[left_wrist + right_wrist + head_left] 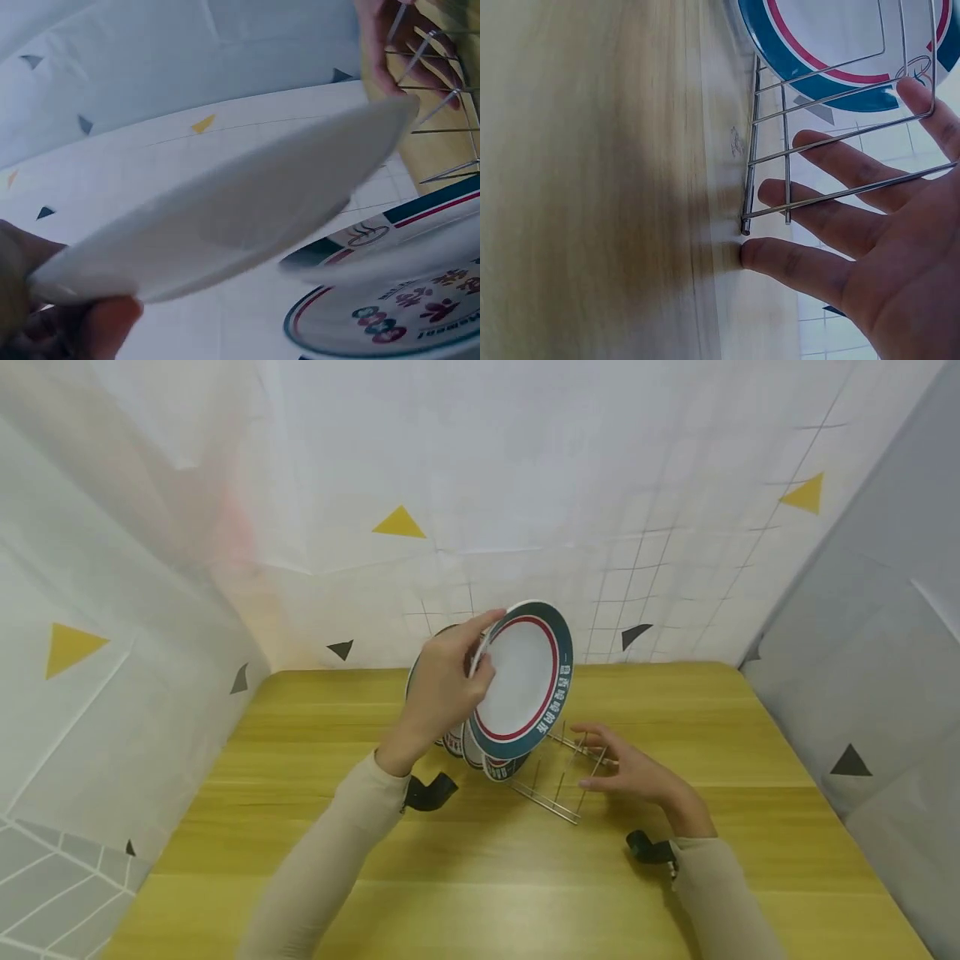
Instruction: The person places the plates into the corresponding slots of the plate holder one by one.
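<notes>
My left hand (442, 681) pinches the left rim of a white plate (521, 677) with a green border and a red ring, thumb on one face and fingers on the other. This plate is tilted, raised above the wire dish rack (551, 807). Behind and below it, several similar plates (382, 322) stand on edge in a row at the rack's left part, partly hidden by the held plate and hand. At the rack's right end is my right hand (630, 771), its fingers spread out along the end wires (840, 195) and its thumb on the near side.
The rack stands on a yellow wood-grain table (480, 885). A pale wall sheet (480, 485) with triangles and grid lines rises behind the table, with more sheeting at both sides. A black wrist device (431, 793) sits at each wrist.
</notes>
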A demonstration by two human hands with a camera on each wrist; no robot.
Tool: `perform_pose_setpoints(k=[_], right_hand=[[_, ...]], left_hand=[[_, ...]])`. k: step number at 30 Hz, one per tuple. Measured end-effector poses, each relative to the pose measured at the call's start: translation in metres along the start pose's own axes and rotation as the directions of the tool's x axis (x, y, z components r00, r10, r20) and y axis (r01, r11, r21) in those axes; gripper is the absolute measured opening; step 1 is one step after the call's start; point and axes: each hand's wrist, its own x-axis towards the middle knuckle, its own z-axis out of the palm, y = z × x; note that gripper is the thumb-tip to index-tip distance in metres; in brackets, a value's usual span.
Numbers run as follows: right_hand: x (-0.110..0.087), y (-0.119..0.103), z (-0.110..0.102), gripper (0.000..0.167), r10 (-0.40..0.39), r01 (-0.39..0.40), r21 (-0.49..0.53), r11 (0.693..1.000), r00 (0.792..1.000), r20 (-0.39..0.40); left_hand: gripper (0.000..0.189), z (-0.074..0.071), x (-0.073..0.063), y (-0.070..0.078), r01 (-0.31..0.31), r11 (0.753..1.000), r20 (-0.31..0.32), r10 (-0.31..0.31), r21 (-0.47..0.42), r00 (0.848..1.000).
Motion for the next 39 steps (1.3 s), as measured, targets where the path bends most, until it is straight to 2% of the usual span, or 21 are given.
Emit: perform_pose_setpoints(k=[4, 10, 12, 14, 19, 22, 27, 32, 36, 39], right_hand=[[0.000, 0.001, 0.000, 0.083, 0.008, -0.008, 0.012, 1.000, 1.000, 0.006], [0.000, 0.002, -0.001, 0.083, 0.023, -0.023, 0.007, 1.000, 1.000, 0.005], [-0.001, 0.003, -0.001, 0.083, 0.031, -0.031, 0.007, 0.999, 1.000, 0.002], [-0.001, 0.003, -0.002, 0.083, 0.035, -0.035, 0.008, 0.999, 0.999, -0.001], [-0.001, 0.001, 0.000, 0.083, 0.022, -0.022, 0.020, 1.000, 1.000, 0.006], [-0.001, 0.001, -0.001, 0.084, 0.014, -0.014, 0.011, 1.000, 1.000, 0.012], [0.000, -0.001, -0.004, 0.083, 0.012, -0.012, -0.007, 1.000, 1.000, -0.010], [0.000, -0.002, -0.003, 0.081, 0.021, -0.021, -0.012, 1.000, 1.000, -0.006], [0.001, -0.002, -0.002, 0.063, 0.038, -0.038, -0.001, 0.999, 0.999, -0.027], [0.004, -0.001, -0.002, 0.052, 0.015, -0.015, 0.006, 1.000, 0.994, -0.105]], left_hand=[[0.053, 0.023, 0.006, 0.006, -0.010, 0.992, 0.090, -0.001, 0.129, 0.996], [0.056, 0.051, 0.006, 0.010, 0.047, 0.972, 0.185, -0.091, 0.231, 0.979], [0.056, 0.059, 0.005, 0.012, 0.056, 0.964, 0.209, -0.113, 0.260, 0.971], [0.057, 0.068, 0.004, 0.012, 0.040, 0.955, 0.232, -0.112, 0.292, 0.966], [0.057, 0.087, -0.004, 0.006, 0.035, 0.955, 0.291, -0.124, 0.295, 0.949], [0.057, 0.092, -0.009, 0.000, 0.063, 0.956, 0.299, -0.151, 0.286, 0.942], [0.053, 0.091, -0.010, -0.002, 0.070, 0.959, 0.280, -0.149, 0.274, 0.948], [0.053, 0.088, -0.014, 0.001, 0.093, 0.947, 0.305, -0.191, 0.306, 0.933], [0.051, 0.088, -0.019, 0.001, 0.068, 0.933, 0.317, -0.188, 0.353, 0.930], [0.051, 0.089, -0.023, 0.000, 0.025, 0.917, 0.327, -0.167, 0.398, 0.930]])
